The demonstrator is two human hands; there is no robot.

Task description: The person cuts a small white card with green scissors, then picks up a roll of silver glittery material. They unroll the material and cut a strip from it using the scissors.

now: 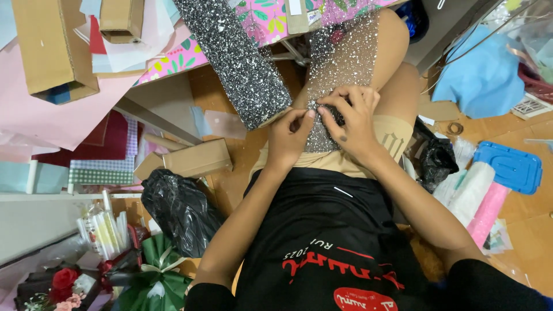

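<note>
— What does each hand have in its grip?

— The left hand (291, 135) has its fingers pinched together on the edge of the glitter mesh sheet (340, 63), thumb and forefinger closed on it just above the lap. The right hand (351, 118) lies curled over the same sheet, its fingertips (322, 106) pressed together on the mesh right beside the left thumb. The two hands touch at the fingertips.

— And where does the sheet sit?

— It drapes over the person's bent knee and runs up away from the body, silvery and see-through, with white flecks. Just to its left a roll of dark glitter material (239, 63) slants from the top of the view down to the left hand, its cut end almost touching the knuckles.

— What surface is under it all?

— A wooden floor (230, 173), and the person sits on it. There is a flat cardboard box (193, 160) and a black plastic bag (178, 210) to the left, and a bouquet in green wrapping (152, 276) at the lower left. To the right lie a blue plastic lid (510, 167), a pink roll (488, 213) and a white roll (472, 187) side by side, and a crumpled light blue sheet (481, 75) further up.

— Anything overhead?

— A counter edge crosses the upper left, piled with pink paper (46, 121) and an open cardboard carton (49, 49).
</note>
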